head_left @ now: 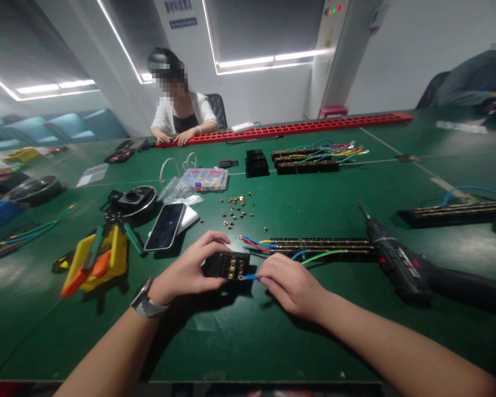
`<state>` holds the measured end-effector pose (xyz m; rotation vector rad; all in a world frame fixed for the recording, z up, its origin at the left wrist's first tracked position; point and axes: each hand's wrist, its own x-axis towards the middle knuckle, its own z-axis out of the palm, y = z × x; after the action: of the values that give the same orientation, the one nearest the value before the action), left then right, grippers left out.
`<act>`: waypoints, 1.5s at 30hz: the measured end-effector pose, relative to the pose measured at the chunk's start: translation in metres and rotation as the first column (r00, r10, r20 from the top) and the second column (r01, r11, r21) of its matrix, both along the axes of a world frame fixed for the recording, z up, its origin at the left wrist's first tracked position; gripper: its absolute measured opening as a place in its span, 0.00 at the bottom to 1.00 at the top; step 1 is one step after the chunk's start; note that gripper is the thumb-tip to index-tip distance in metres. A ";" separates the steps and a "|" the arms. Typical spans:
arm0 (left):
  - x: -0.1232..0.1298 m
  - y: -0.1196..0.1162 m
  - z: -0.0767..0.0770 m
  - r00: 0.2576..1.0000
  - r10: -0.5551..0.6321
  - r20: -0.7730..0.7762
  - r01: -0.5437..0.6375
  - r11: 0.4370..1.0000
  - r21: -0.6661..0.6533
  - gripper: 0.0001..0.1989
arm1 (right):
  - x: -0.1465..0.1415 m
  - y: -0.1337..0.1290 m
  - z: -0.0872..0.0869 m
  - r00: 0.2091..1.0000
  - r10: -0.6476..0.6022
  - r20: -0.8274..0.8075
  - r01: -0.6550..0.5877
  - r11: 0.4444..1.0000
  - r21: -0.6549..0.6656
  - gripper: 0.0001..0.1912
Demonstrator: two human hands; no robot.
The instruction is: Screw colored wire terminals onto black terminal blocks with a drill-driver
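Note:
My left hand (192,264) grips a black terminal block (227,266) with brass screws, thumb below and fingers above. My right hand (291,284) pinches a blue wire (254,277) whose ring lug lies at the block's lower right edge; whether they touch I cannot tell. Behind my right hand lies a long black terminal strip (322,248) with red, blue, yellow and green wires. Several small brass screws (235,209) are scattered beyond the block. A black power screwdriver (400,259) rests at the strip's right end.
On the left are a yellow bin (107,264) with orange-and-green-handled tools, a phone (165,227) and a parts box (204,179). Farther back lie more wired strips (306,160) and a long red rack (293,129). A person (184,116) sits across the table; another is at far right.

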<state>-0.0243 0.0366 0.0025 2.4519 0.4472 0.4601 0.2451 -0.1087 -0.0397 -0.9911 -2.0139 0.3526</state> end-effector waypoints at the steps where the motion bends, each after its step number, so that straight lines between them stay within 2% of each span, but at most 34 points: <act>1: 0.000 0.000 0.001 1.000 -0.001 0.009 0.001 1.000 0.003 0.25 | 0.000 0.000 0.000 1.000 -0.004 -0.002 0.004 1.000 0.002 0.08; 12: -0.003 0.005 0.005 0.999 -0.006 0.038 0.009 0.996 -0.084 0.23 | -0.003 -0.001 -0.002 0.999 -0.045 0.009 0.045 0.999 -0.011 0.08; 16: -0.011 0.012 0.011 0.985 -0.089 -0.149 0.055 0.974 -0.222 0.22 | 0.002 0.001 -0.003 0.996 -0.069 0.055 0.071 0.997 -0.034 0.06; 19: -0.015 0.013 0.012 0.951 -0.117 -0.287 0.027 0.953 -0.300 0.24 | 0.016 0.005 0.000 0.974 -0.203 0.101 0.204 0.979 0.000 0.06; 21: -0.015 0.011 0.011 0.932 -0.118 -0.344 0.003 0.949 -0.316 0.25 | 0.030 0.009 0.003 0.936 -0.310 0.165 0.312 0.950 0.014 0.10; 24: -0.015 0.008 0.008 0.920 -0.109 -0.376 -0.012 0.952 -0.305 0.25 | 0.053 0.013 0.009 0.869 -0.378 0.318 0.404 0.914 -0.019 0.25; 27: -0.016 0.008 0.005 0.927 -0.062 -0.369 -0.039 0.965 -0.259 0.26 | 0.069 0.015 0.014 0.815 -0.344 0.466 0.435 0.895 -0.100 0.31; 31: -0.016 0.011 0.004 0.956 -0.008 -0.294 -0.035 0.990 -0.140 0.26 | 0.077 0.017 0.015 0.786 -0.258 0.562 0.415 0.893 -0.171 0.25; 33: -0.017 0.014 0.003 0.964 0.009 -0.264 -0.030 0.996 -0.078 0.25 | 0.075 0.018 0.016 0.795 -0.233 0.560 0.400 0.896 -0.194 0.21; 35: -0.019 0.020 0.000 0.966 0.045 -0.256 -0.052 0.998 -0.023 0.24 | 0.071 0.019 0.019 0.811 -0.238 0.535 0.391 0.900 -0.193 0.21; 38: -0.026 0.032 -0.004 0.969 0.122 -0.214 -0.113 0.992 0.054 0.27 | 0.059 0.019 0.035 0.846 -0.287 0.449 0.367 0.925 -0.101 0.26; 41: -0.030 0.031 0.007 0.979 0.179 -0.100 -0.170 0.981 0.093 0.36 | 0.040 0.013 0.065 0.886 -0.331 0.325 0.343 0.939 0.022 0.34; 43: -0.027 0.011 0.022 0.984 0.179 0.020 -0.180 0.981 0.071 0.40 | 0.023 0.007 0.085 0.913 -0.351 0.208 0.349 0.936 0.047 0.33; 45: -0.016 -0.026 0.036 0.975 0.168 0.143 -0.171 0.985 0.007 0.45 | 0.004 0.003 0.100 0.921 -0.383 0.071 0.385 0.923 -0.010 0.29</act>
<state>-0.0405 0.0104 0.0381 2.3896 0.5960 0.7088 0.2490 -0.1057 0.0608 -1.3985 -1.8214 0.1304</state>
